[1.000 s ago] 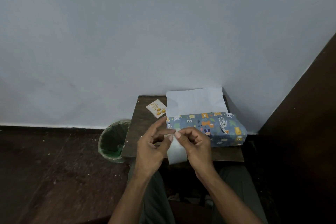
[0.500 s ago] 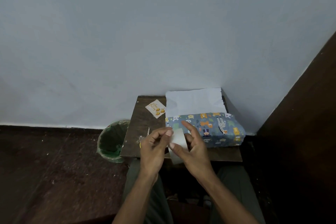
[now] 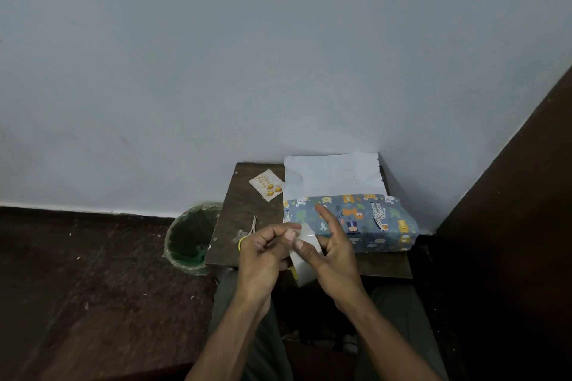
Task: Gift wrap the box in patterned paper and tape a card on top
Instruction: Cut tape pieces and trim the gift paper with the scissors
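Head view: the box (image 3: 349,219) sits on the table's (image 3: 244,210) right side, partly wrapped, with white paper (image 3: 332,175) loose behind. Both hands pinch a tape roll (image 3: 305,257) just in front: left hand (image 3: 263,260), right hand (image 3: 334,254). Card (image 3: 266,185) lies far left, untaped.

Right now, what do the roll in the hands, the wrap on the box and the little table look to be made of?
Tape roll: translucent, glossy plastic film, probably; the hand shows faintly through it. Wrapping paper: thin matte paper printed with animals, plain white on the upright flap. Table: dark wood or wood-look board with a dull finish; I cannot tell which.
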